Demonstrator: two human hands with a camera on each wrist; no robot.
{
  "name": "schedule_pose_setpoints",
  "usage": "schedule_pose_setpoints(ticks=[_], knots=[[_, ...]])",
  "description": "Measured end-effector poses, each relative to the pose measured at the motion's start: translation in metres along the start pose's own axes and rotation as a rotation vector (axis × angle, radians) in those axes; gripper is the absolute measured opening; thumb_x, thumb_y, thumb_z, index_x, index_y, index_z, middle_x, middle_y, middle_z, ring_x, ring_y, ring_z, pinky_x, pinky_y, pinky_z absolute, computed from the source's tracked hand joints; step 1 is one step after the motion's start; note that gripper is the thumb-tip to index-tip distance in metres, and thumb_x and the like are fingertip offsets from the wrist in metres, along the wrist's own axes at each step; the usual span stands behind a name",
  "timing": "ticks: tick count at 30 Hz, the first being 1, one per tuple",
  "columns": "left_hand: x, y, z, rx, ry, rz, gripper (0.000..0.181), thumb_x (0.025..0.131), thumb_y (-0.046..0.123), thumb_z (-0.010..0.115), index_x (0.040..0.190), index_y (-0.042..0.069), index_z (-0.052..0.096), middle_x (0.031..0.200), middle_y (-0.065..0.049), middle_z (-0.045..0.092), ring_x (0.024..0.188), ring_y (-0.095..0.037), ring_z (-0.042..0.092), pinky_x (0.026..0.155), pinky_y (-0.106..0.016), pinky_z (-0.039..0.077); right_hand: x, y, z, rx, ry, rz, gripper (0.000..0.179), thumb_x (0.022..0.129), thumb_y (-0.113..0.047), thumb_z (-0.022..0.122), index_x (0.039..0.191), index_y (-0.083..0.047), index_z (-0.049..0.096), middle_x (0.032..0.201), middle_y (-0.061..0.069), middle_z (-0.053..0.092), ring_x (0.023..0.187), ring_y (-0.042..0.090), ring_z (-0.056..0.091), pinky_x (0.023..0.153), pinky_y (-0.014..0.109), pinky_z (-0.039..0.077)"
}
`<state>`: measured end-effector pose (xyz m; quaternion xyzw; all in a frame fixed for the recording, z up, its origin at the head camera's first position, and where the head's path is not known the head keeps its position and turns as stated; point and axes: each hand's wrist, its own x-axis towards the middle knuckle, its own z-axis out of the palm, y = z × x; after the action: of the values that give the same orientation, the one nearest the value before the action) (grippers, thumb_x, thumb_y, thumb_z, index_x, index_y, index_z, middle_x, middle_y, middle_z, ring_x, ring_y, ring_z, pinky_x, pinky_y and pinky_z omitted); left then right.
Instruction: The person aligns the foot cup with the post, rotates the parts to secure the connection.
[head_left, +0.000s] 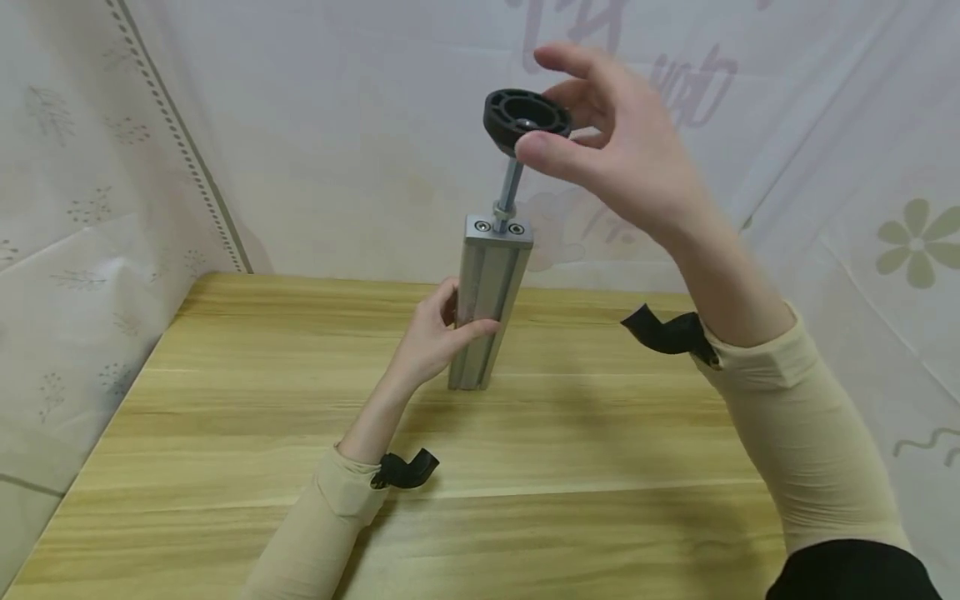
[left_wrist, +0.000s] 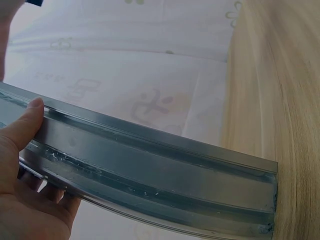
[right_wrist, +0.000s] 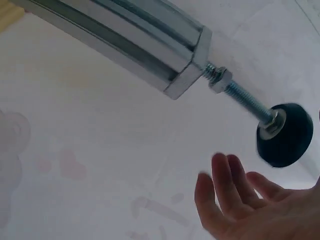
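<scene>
An aluminium profile (head_left: 487,300) stands upright on the wooden table, with a plate and two screws on its top end. From that plate rises a threaded rod (right_wrist: 247,101) with a nut (right_wrist: 220,80) on it, topped by a round black levelling foot (head_left: 525,117). My left hand (head_left: 438,337) grips the profile low down, thumb across the near face and fingers behind. At the levelling foot is my right hand (head_left: 615,142), fingers loosely bent and spread. Its thumb overlaps the foot's rim in the head view, while the right wrist view shows the fingertips apart from the foot.
The wooden table (head_left: 300,417) ends at a pale printed cloth (head_left: 360,150) hanging behind it. More cloth hangs at the left and right sides. Black curved mounts (head_left: 408,469) sit on both sleeve cuffs.
</scene>
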<state>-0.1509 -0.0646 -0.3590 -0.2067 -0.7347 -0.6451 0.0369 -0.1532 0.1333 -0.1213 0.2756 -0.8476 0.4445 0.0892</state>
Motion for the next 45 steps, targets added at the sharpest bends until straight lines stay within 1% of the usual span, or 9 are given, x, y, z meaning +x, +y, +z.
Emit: schedule_pose_setpoints(ticks=[2, 5, 13, 17, 20, 23, 29, 36, 45], knots=[[0.0, 0.0, 0.0, 0.001, 0.0, 0.003, 0.038, 0.088, 0.011, 0.08, 0.119, 0.003, 0.059, 0.108, -0.012, 0.066, 0.095, -0.019, 0.063, 0.078, -0.026, 0.054, -0.002, 0.008, -0.002, 0.116, -0.06, 0.044, 0.073, 0.088, -0.017, 0.077, 0.153, -0.02, 0.045, 0.133, 0.008, 0.063, 0.119, 0.02, 0.062, 0.105, 0.032, 0.05], [0.0, -0.001, 0.0, 0.003, 0.0, 0.008, 0.038, 0.088, 0.01, 0.079, 0.12, 0.003, 0.059, 0.108, -0.013, 0.066, 0.095, -0.018, 0.063, 0.079, -0.027, 0.054, -0.006, 0.024, 0.001, 0.164, -0.135, 0.072, 0.068, 0.089, -0.012, 0.075, 0.151, -0.018, 0.047, 0.138, 0.007, 0.063, 0.123, 0.02, 0.061, 0.107, 0.035, 0.049], [0.0, -0.002, -0.001, -0.01, -0.001, 0.036, 0.04, 0.088, 0.007, 0.079, 0.123, 0.003, 0.059, 0.112, -0.015, 0.067, 0.098, -0.019, 0.064, 0.081, -0.028, 0.055, -0.014, 0.06, 0.027, 0.12, -0.263, 0.059, 0.068, 0.083, -0.009, 0.083, 0.145, -0.012, 0.054, 0.132, 0.009, 0.066, 0.12, 0.02, 0.065, 0.102, 0.039, 0.055], [0.0, -0.002, -0.002, -0.016, -0.001, 0.036, 0.041, 0.088, 0.007, 0.079, 0.124, 0.004, 0.06, 0.113, -0.014, 0.067, 0.097, -0.018, 0.065, 0.081, -0.028, 0.055, -0.017, 0.067, 0.04, 0.075, -0.293, 0.028, 0.051, 0.084, -0.01, 0.082, 0.131, -0.006, 0.062, 0.117, 0.009, 0.07, 0.105, 0.019, 0.068, 0.092, 0.037, 0.059], [-0.001, -0.002, -0.002, -0.014, -0.003, 0.032, 0.04, 0.088, 0.008, 0.079, 0.123, 0.004, 0.06, 0.111, -0.014, 0.067, 0.096, -0.017, 0.065, 0.079, -0.028, 0.055, -0.019, 0.071, 0.046, 0.04, -0.289, 0.017, 0.034, 0.087, -0.011, 0.079, 0.117, -0.004, 0.064, 0.105, 0.01, 0.069, 0.093, 0.018, 0.068, 0.087, 0.036, 0.061], [-0.001, -0.002, -0.002, -0.018, -0.007, 0.032, 0.04, 0.089, 0.008, 0.078, 0.123, 0.004, 0.06, 0.111, -0.013, 0.067, 0.096, -0.017, 0.064, 0.079, -0.028, 0.055, -0.021, 0.072, 0.049, 0.009, -0.271, 0.009, 0.027, 0.09, -0.011, 0.077, 0.112, -0.003, 0.064, 0.101, 0.01, 0.069, 0.09, 0.018, 0.067, 0.087, 0.037, 0.06], [-0.001, -0.003, -0.003, -0.014, -0.007, 0.024, 0.039, 0.089, 0.009, 0.078, 0.124, 0.004, 0.06, 0.111, -0.014, 0.067, 0.096, -0.018, 0.065, 0.08, -0.029, 0.055, -0.022, 0.07, 0.051, -0.007, -0.245, 0.007, 0.03, 0.09, -0.011, 0.078, 0.116, -0.002, 0.066, 0.105, 0.01, 0.072, 0.093, 0.017, 0.068, 0.088, 0.039, 0.06], [0.0, 0.003, -0.001, 0.016, 0.005, -0.002, 0.042, 0.087, 0.014, 0.081, 0.124, 0.008, 0.061, 0.111, -0.012, 0.069, 0.096, -0.02, 0.066, 0.079, -0.031, 0.055, -0.026, 0.069, 0.05, -0.025, -0.204, 0.013, 0.036, 0.09, -0.013, 0.078, 0.122, -0.002, 0.065, 0.111, 0.01, 0.073, 0.096, 0.016, 0.069, 0.086, 0.035, 0.061], [-0.001, 0.01, -0.003, 0.028, -0.013, -0.027, 0.048, 0.091, 0.016, 0.077, 0.135, 0.011, 0.059, 0.118, -0.012, 0.07, 0.103, -0.022, 0.068, 0.083, -0.034, 0.056, -0.032, 0.072, 0.05, -0.017, -0.129, -0.002, 0.031, 0.089, -0.015, 0.079, 0.117, -0.004, 0.07, 0.104, 0.01, 0.074, 0.091, 0.013, 0.069, 0.08, 0.029, 0.061]])
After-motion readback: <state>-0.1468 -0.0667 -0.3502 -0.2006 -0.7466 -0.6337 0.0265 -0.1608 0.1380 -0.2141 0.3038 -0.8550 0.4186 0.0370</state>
